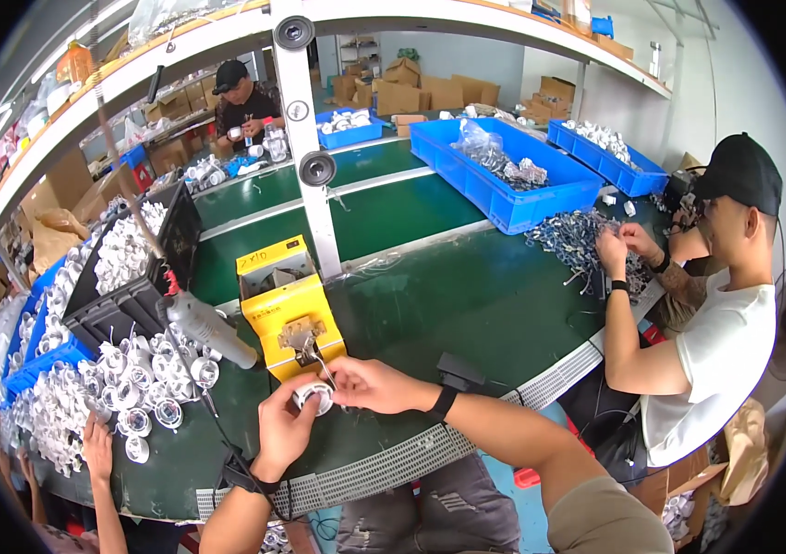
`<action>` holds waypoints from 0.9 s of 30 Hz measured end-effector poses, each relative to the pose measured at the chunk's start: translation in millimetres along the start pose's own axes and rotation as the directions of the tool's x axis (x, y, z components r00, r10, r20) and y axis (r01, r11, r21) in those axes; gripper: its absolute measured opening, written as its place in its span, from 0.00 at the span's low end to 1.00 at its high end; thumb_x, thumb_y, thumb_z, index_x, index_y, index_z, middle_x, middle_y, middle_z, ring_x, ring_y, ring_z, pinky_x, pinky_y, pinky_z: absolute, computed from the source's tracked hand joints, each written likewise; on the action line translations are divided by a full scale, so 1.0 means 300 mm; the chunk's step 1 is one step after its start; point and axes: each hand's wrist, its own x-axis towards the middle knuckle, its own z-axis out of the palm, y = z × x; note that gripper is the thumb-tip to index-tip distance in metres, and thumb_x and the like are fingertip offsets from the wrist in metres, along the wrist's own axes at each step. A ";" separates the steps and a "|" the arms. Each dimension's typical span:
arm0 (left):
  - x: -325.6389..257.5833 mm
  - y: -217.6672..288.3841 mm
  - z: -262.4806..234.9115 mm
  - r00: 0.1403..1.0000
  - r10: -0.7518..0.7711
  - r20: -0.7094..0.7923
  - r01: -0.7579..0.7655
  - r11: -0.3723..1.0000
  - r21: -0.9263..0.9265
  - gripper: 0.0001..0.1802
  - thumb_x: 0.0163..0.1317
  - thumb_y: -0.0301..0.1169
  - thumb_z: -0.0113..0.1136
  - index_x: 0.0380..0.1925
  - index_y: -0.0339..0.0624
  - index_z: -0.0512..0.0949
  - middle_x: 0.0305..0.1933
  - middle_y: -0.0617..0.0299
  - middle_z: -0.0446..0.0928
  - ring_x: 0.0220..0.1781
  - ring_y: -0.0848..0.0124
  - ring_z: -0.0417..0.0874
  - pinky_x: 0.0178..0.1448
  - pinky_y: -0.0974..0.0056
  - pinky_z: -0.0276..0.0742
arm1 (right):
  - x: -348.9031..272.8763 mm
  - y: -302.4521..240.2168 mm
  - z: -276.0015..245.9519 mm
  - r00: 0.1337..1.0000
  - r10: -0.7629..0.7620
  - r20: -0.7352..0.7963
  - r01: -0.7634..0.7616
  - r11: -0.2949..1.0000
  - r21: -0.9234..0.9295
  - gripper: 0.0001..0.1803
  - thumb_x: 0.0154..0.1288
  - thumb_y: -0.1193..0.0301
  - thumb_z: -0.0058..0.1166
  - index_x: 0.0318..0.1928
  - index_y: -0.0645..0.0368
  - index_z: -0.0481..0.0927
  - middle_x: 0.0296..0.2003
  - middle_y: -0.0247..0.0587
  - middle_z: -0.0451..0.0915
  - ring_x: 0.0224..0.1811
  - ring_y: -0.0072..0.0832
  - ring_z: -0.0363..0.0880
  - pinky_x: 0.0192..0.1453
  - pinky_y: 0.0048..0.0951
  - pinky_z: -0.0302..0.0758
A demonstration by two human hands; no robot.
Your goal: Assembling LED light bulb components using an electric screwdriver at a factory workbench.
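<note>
My left hand holds a small round white and silver lamp part just in front of a yellow box-shaped tool on the green table. My right hand pinches at the same part from the right, at thin wires that rise toward the tool's metal jaw. Both wrists wear black bands.
A heap of similar round parts lies at left beside a hanging electric screwdriver and a black crate full of parts. Another person's hand reaches in at lower left. A seated person sorts small parts at right, near blue bins.
</note>
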 end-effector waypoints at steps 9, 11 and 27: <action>-0.004 0.024 -0.030 0.947 -0.232 0.224 0.314 0.819 -0.481 0.16 0.60 0.20 0.59 0.49 0.36 0.72 0.46 0.56 0.77 0.46 0.69 0.80 0.45 0.68 0.78 | -0.007 0.009 0.021 0.999 0.036 0.016 -0.039 0.956 0.292 0.07 0.68 0.71 0.55 0.39 0.63 0.77 0.33 0.32 0.78 0.37 0.15 0.75 0.42 0.21 0.73; -0.003 0.024 -0.051 0.873 -0.297 0.387 0.483 0.632 -0.606 0.21 0.61 0.31 0.59 0.53 0.39 0.69 0.47 0.53 0.77 0.43 0.65 0.80 0.42 0.66 0.79 | 0.009 0.009 0.017 0.999 0.000 -0.047 0.014 0.958 0.287 0.06 0.69 0.72 0.52 0.40 0.64 0.75 0.33 0.34 0.79 0.39 0.18 0.77 0.45 0.22 0.74; -0.003 0.009 -0.025 0.892 -0.253 0.375 0.438 0.688 -0.579 0.35 0.70 0.59 0.34 0.62 0.41 0.65 0.45 0.62 0.76 0.41 0.74 0.76 0.43 0.69 0.72 | -0.045 -0.046 0.062 0.957 0.013 -0.289 -0.033 0.997 -0.065 0.08 0.65 0.73 0.57 0.31 0.65 0.78 0.26 0.30 0.76 0.31 0.16 0.72 0.36 0.21 0.68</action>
